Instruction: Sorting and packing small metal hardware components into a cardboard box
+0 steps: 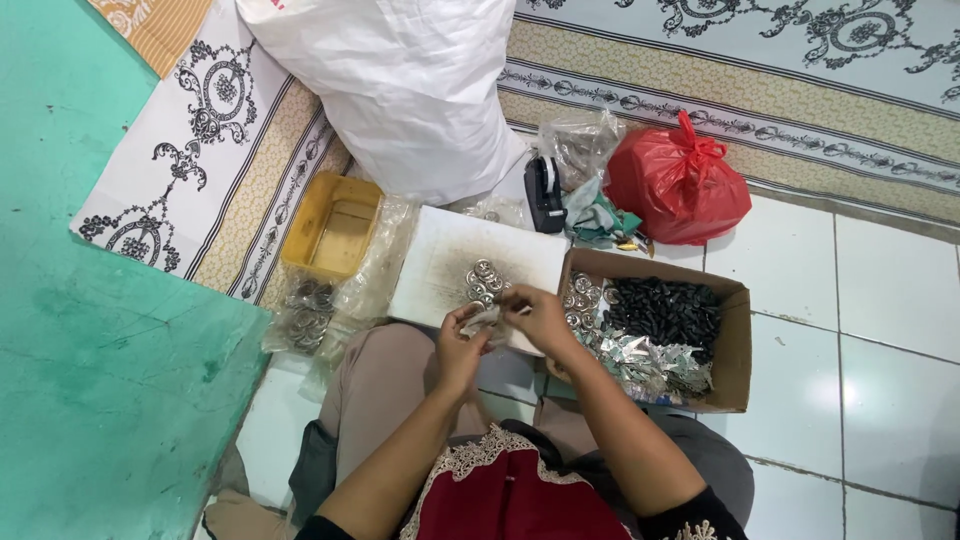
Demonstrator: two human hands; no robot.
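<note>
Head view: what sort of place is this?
Probably a home floor used for piecework: the person sits on white tiles beside a patterned mat, with a cardboard box of small parts and a white sack.

We hold a small silvery piece between our two hands, above the near edge of a white board; it is too small to make out clearly. Just beyond it, a little heap of shiny metal rings lies on the board, the rings round, flat and touching one another. The board is rectangular, speckled dark across its middle, and lies flat on the floor in front of our knees.
</note>
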